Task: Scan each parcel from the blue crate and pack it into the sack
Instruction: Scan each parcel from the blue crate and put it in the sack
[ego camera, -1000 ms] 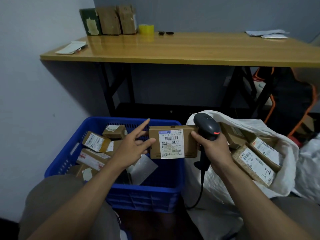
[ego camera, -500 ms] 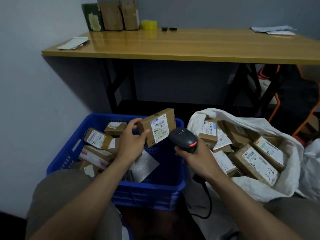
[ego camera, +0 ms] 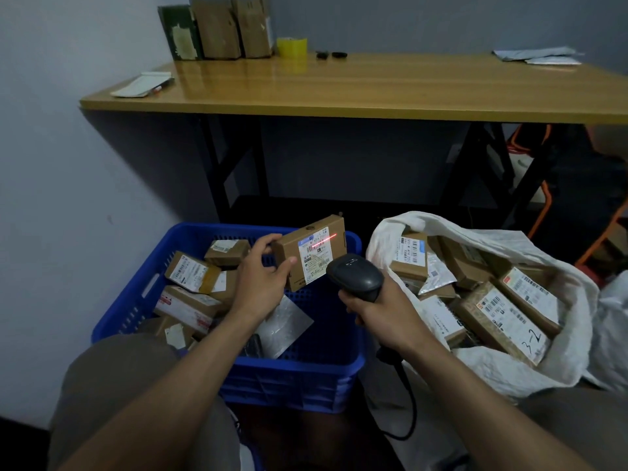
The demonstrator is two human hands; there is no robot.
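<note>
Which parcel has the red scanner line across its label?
The parcel held up in the left hand over the blue crate: the red line from the scanner crosses its white label. Those lying in the crate and the sack show no line.

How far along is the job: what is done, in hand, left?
Done: many parcels lie in the sack. In hand: left hand holds a parcel with the red scan line on its label; right hand grips the scanner. Left: several parcels in the blue crate.

Light was dim and soft; a sheen lay on the tabletop (ego camera: 373, 86), deep shadow under it. A red laser line (ego camera: 324, 240) glowed across the parcel (ego camera: 289, 248). Wide-angle bend curved the edges.
</note>
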